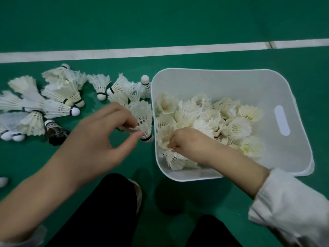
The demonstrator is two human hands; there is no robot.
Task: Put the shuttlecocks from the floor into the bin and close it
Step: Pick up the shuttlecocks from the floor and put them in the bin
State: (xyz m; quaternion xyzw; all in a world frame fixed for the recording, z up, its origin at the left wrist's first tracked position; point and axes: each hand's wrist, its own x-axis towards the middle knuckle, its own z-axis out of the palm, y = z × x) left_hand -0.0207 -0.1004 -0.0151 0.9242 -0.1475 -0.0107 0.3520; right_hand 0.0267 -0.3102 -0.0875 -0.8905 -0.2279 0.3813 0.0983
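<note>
The left hand [105, 132] pinches a shuttlecock [143, 120] at the bin's [293, 139] nine o'clock rim; the right hand [188, 143], inside, grips another.

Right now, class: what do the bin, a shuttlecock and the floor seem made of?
Bin: looks like matte white plastic, given its smooth moulded walls and cut-out handle. Shuttlecock: apparently white feathers on a rounded, possibly cork, tip with a black band. Floor: probably green vinyl matting, dull sheen, with a painted white line.

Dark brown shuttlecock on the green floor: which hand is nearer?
Left. The left hand is just right of the dark brown shuttlecock, pinching a white feather shuttlecock beside the white plastic bin. The right hand is farther right, inside the bin.
</note>
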